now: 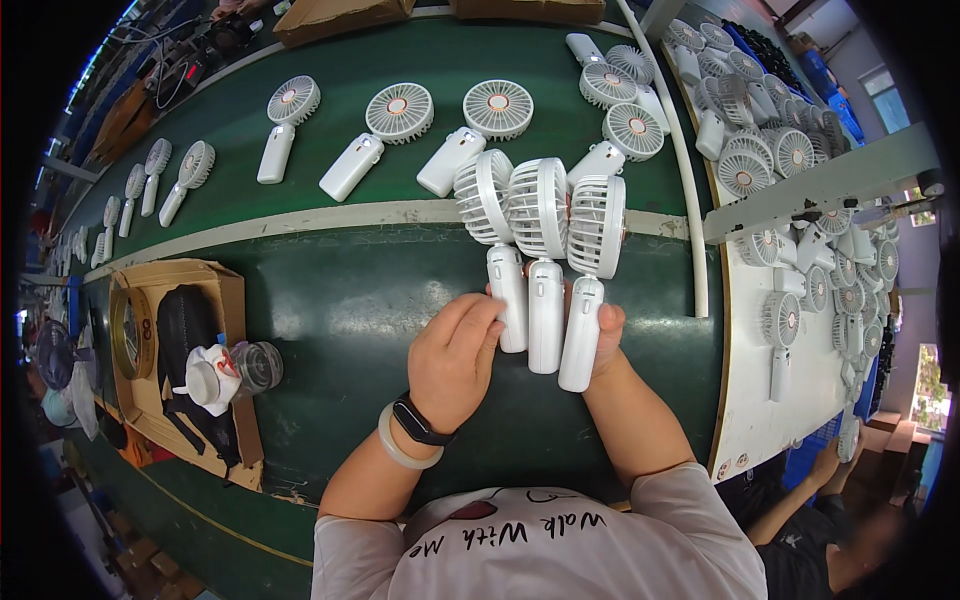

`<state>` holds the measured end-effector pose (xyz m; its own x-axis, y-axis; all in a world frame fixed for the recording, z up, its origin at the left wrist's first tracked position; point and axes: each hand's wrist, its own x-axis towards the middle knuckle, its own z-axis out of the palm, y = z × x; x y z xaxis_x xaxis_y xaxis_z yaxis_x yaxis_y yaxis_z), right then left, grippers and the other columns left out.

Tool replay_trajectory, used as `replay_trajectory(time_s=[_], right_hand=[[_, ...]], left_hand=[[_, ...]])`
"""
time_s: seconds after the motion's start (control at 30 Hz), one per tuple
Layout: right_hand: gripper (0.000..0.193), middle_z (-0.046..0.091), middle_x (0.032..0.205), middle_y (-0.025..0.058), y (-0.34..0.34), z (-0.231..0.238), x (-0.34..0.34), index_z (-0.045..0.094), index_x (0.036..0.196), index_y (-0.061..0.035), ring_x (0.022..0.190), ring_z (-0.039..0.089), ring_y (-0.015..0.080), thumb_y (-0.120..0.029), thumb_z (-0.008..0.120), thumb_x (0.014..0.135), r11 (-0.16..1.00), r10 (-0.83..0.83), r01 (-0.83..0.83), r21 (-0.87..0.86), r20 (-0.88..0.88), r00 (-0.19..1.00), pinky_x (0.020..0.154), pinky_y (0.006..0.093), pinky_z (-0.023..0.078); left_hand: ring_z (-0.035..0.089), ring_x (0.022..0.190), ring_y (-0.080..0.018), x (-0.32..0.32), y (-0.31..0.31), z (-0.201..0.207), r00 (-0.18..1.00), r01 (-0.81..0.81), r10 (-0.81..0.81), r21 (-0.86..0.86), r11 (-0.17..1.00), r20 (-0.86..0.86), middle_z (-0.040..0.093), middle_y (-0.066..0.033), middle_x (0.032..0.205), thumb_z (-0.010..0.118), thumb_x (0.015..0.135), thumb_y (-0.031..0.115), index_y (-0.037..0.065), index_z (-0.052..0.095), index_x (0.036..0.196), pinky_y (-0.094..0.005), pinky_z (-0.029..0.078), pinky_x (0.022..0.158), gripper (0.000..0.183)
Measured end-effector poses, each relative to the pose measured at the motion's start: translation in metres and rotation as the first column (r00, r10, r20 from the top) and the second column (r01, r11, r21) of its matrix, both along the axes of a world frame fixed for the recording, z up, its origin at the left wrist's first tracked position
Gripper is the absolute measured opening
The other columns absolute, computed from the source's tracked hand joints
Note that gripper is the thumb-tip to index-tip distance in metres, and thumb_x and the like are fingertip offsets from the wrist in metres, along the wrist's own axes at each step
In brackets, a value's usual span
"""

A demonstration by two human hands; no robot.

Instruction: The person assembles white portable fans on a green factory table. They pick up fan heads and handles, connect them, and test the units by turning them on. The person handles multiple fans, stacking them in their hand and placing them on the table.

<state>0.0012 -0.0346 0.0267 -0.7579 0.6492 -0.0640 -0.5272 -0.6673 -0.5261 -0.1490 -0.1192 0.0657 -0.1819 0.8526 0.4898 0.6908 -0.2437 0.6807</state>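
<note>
Three white handheld fans are held side by side over the green bench, heads up and handles toward me: a left fan [509, 300], a middle fan [545, 315] and a right fan [582, 335]. My left hand [450, 350] is closed, its fingertips against the left fan's handle. From the right, my right hand [608, 338] grips the fans, its thumb beside the right handle; its other fingers are hidden behind them. Just beyond the held fans, another white fan [632, 132] lies on the bench, partly covered by them.
Several fans, including one [400, 113], lie in a row along the green belt [230, 190]. A cardboard box [225, 290] holding a dark pouch and clear jar [258, 366] sits left. Right of a white pipe [690, 180], fans crowd a white table [745, 400]; a co-worker's arm [790, 505] shows there.
</note>
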Motion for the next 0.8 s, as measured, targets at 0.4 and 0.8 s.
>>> replay_trajectory(time_s=[0.4,0.8], right_hand=[[0.104,0.047,0.125,0.0174,-0.05,0.084,0.123,0.031,0.133,0.0051,0.114,0.05,0.0304,-0.038,0.082,0.054,0.86,-0.485,0.361,0.36,0.359,0.798,0.092,0.0423,0.044],[0.08,0.035,0.124,0.0207,-0.071,0.091,0.309,0.039,0.124,0.001,0.12,0.034,0.0356,-0.014,0.076,0.054,0.792,-0.609,-0.359,0.494,0.594,-0.525,0.101,0.0388,0.029]], left_hand=[[0.045,0.107,-0.0404,-0.048,0.119,-0.033,0.929,-0.243,0.22,-0.041,0.969,-0.296,0.05,-0.0231,0.114,0.066,0.078,0.022,-0.006,0.047,0.116,-0.0441,0.037,0.092,0.051],[0.06,0.093,-0.0209,-0.01,0.093,0.005,-0.374,0.659,-0.065,0.315,0.683,0.925,0.056,-0.014,0.115,0.029,0.099,0.033,0.004,0.04,0.128,-0.036,0.052,0.074,0.043]])
